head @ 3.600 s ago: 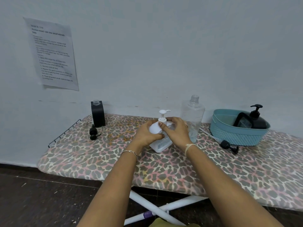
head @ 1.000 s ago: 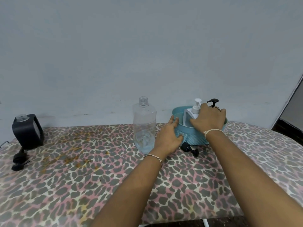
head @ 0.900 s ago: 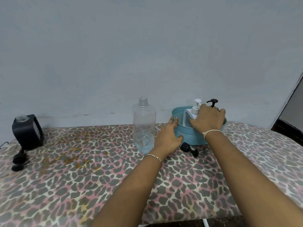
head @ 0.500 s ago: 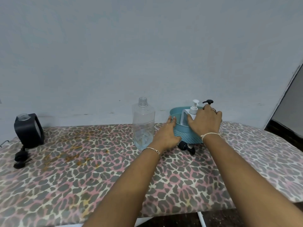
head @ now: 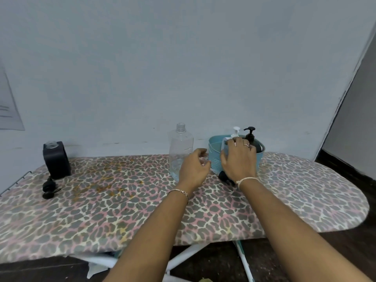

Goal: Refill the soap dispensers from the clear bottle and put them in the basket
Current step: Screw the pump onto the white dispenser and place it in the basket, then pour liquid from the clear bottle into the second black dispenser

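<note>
text: none legible | wall sheet [head: 9,110]: lines too blurred

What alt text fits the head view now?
The right hand holds a white dispenser standing in the teal basket beside a black pump dispenser. The left hand hovers, loosely curled, by the clear bottle. An uncapped black square dispenser stands far left on the ironing board.

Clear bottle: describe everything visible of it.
The clear bottle looks like see-through plastic, with a flat-sided body, sloped shoulders and a ribbed, threaded neck. It has no cap, so the mouth is open. It stands upright on the leopard-print ironing board, near the wall and just left of the teal basket, apart from it. A little clear liquid seems to sit at the bottom. The left hand covers its lower right side; whether it touches the bottle cannot be told.
</note>
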`<state>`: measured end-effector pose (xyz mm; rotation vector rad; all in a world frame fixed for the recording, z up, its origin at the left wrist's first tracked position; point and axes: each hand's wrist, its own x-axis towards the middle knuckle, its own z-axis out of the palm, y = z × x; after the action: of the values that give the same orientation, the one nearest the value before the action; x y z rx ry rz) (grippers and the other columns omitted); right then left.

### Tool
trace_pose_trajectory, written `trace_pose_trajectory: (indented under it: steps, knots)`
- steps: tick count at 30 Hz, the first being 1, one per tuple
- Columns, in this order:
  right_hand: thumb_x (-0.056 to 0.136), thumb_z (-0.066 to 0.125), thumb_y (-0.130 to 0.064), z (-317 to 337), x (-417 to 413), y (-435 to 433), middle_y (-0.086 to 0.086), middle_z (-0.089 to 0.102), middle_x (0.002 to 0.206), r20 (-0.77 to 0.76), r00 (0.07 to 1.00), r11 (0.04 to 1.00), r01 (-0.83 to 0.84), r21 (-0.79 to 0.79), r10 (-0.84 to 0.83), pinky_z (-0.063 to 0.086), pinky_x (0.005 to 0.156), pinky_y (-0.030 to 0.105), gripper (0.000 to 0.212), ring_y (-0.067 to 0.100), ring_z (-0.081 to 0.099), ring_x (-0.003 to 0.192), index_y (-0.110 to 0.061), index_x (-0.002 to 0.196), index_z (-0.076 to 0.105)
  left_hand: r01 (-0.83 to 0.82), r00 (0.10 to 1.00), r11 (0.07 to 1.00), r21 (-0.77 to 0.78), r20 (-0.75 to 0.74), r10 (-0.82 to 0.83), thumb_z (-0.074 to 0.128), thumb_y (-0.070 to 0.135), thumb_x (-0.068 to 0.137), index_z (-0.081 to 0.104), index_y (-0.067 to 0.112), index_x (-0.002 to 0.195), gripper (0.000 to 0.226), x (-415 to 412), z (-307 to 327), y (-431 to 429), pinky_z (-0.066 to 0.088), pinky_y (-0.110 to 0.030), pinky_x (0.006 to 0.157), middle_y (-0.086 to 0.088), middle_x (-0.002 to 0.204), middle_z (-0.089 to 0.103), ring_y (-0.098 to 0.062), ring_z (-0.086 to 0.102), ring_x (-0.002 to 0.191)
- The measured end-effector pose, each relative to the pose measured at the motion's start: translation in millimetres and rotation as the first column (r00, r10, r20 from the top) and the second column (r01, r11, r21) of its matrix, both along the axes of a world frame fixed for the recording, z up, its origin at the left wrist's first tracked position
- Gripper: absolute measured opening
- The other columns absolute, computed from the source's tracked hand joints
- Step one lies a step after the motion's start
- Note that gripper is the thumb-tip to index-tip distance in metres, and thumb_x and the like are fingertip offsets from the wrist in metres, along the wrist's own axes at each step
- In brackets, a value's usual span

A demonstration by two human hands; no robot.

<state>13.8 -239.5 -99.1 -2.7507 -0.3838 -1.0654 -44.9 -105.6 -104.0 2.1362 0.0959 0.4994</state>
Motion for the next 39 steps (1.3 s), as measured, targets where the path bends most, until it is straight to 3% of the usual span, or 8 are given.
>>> trace_pose_trajectory:
  steps: [6,11,14,16,20,29,32,39]
  knots:
    - [0.084,0.061,-0.027,-2.5,-47.5,45.1,0.003,0.061,0.098,0.118,0.964,0.971,-0.24,0.014,0.236,0.043,0.078,0.04,0.021,0.023,0.058,0.089,-0.015,0.101,0.06,-0.148,0.986,0.989,-0.017,0.073,0.149,0.062,0.019,0.09,0.057,0.018,0.123,0.034,-40.4,-4.5,34.8,0.055,-0.03,0.083,0.009,0.105,0.063,-0.003,0.06,0.084]
    - [0.082,0.062,-0.027,-7.2,-83.1,102.1,0.001,0.06,0.095,0.114,0.922,0.929,-0.369,-0.025,0.369,0.042,0.074,0.038,0.019,0.021,0.057,0.083,-0.016,0.098,0.06,-0.257,0.965,0.966,-0.018,0.046,0.257,0.062,0.017,0.089,0.058,0.017,0.121,0.032,-76.4,-14.0,85.0,0.055,-0.031,0.08,0.005,0.108,0.065,-0.008,0.062,0.087]
    - [0.085,0.057,-0.029,-11.8,-99.2,138.1,0.0,0.06,0.097,0.006,0.909,0.909,-0.416,-0.007,0.416,0.043,0.076,0.037,0.019,0.021,0.057,0.087,-0.017,0.1,0.06,-0.337,0.941,0.941,-0.024,0.032,0.337,0.062,0.017,0.089,0.056,0.018,0.121,0.033,-95.1,-16.9,118.6,0.054,-0.03,0.08,0.006,0.11,0.063,-0.009,0.061,0.091]
    - [0.089,0.053,-0.03,-15.6,-107.2,162.9,0.001,0.059,0.108,-0.148,0.881,0.894,-0.443,0.07,0.449,0.043,0.087,0.039,0.025,0.021,0.056,0.1,-0.017,0.109,0.058,-0.386,0.922,0.922,-0.018,0.021,0.386,0.063,0.019,0.088,0.055,0.018,0.123,0.035,-107.1,-20.6,141.6,0.054,-0.035,0.084,0.005,0.112,0.063,-0.011,0.06,0.094]
    - [0.092,0.052,-0.036,-28.6,-115.3,211.8,0.002,0.049,0.131,-0.426,0.75,0.858,-0.485,0.168,0.507,0.033,0.103,0.042,0.04,0.023,0.047,0.121,-0.018,0.127,0.049,-0.484,0.875,0.875,-0.018,-0.014,0.484,0.064,0.022,0.086,0.053,0.019,0.126,0.041,-127.8,-32.6,188.5,0.052,-0.041,0.091,0.002,0.119,0.062,-0.016,0.059,0.105]
    - [0.091,0.054,-0.034,-53.5,-103.7,275.5,-0.001,0.045,0.139,-0.542,0.611,0.797,-0.565,0.213,0.577,0.033,0.108,0.042,0.048,0.02,0.042,0.129,-0.02,0.136,0.046,-0.706,0.708,0.707,0.04,0.012,0.706,0.063,0.012,0.083,0.058,0.014,0.119,0.036,-128.7,-32.8,280.0,0.052,-0.043,0.088,-0.005,0.113,0.062,-0.027,0.059,0.103]
    - [0.091,0.053,-0.036,-56.9,-88.6,294.2,0.001,0.041,0.144,-0.541,0.606,0.788,-0.584,0.195,0.584,0.033,0.109,0.043,0.051,0.021,0.039,0.132,-0.017,0.138,0.044,-0.77,0.638,0.637,0.032,0.04,0.769,0.064,0.014,0.084,0.057,0.013,0.117,0.034,-114.6,-20.6,309.1,0.045,-0.04,0.096,-0.008,0.114,0.059,-0.03,0.051,0.112]
    - [0.095,0.049,-0.033,-61.4,-50.5,326.0,-0.004,0.02,0.158,-0.513,0.609,0.766,-0.62,0.169,0.606,0.022,0.114,0.045,0.054,0.017,0.008,0.147,-0.021,0.147,0.036,-0.803,0.596,0.596,-0.013,-0.007,0.803,0.077,0.026,0.078,0.017,-0.002,0.147,0.095,-81.7,-9.4,356.0,0.02,-0.042,0.118,-0.018,0.152,0.027,-0.033,0.023,0.142]
